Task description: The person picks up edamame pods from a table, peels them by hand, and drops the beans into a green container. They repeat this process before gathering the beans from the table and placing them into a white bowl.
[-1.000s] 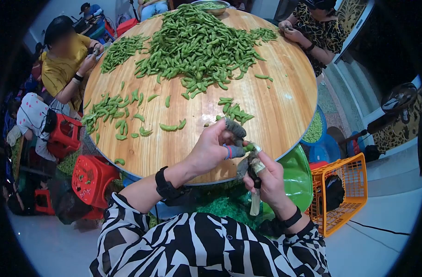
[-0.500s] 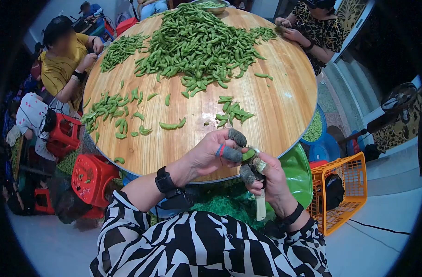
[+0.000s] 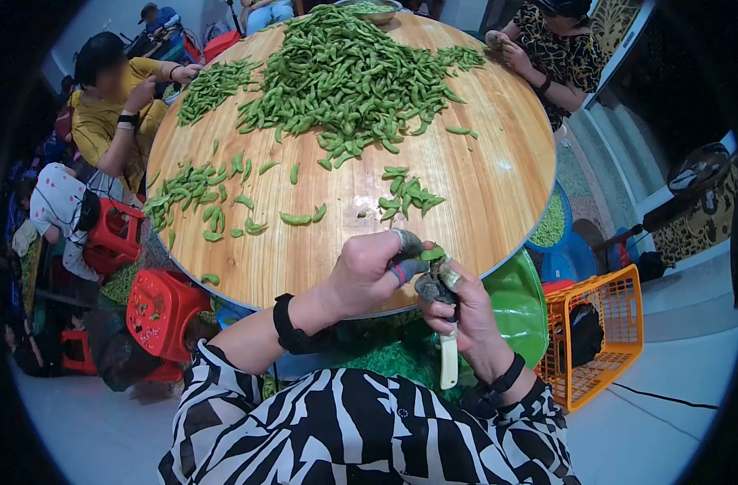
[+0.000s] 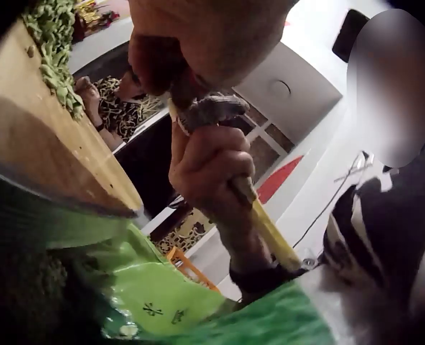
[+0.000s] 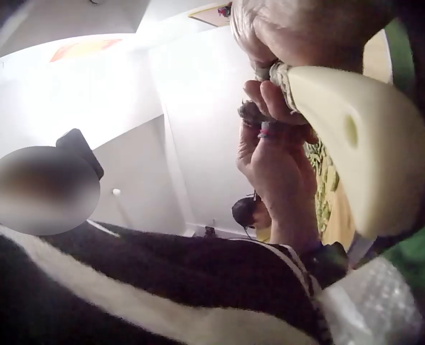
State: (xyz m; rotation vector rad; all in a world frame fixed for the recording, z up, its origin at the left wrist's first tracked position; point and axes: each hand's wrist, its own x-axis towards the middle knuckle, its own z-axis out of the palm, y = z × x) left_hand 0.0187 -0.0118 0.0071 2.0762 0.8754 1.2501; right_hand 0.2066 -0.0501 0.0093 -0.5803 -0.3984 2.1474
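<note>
At the near edge of the round wooden table, the left hand pinches a green pod between covered fingertips. Touching the pod's other side, the right hand grips a tool by its cream handle, whose end sticks out below the fist. The tool's working end is hidden by the fingers. In the right wrist view the cream handle looms large, with the left hand beyond it. A small group of pods lies on the table just beyond the hands.
A large pod heap covers the table's far middle; loose pods lie at left. Two people sit at its left and right sides. A green bag, an orange crate and a red stool stand around the near side.
Both hands have stayed together, and the left has turned over the pod with its knuckles raised. The person at the left has stretched an arm toward the pods on the table.
</note>
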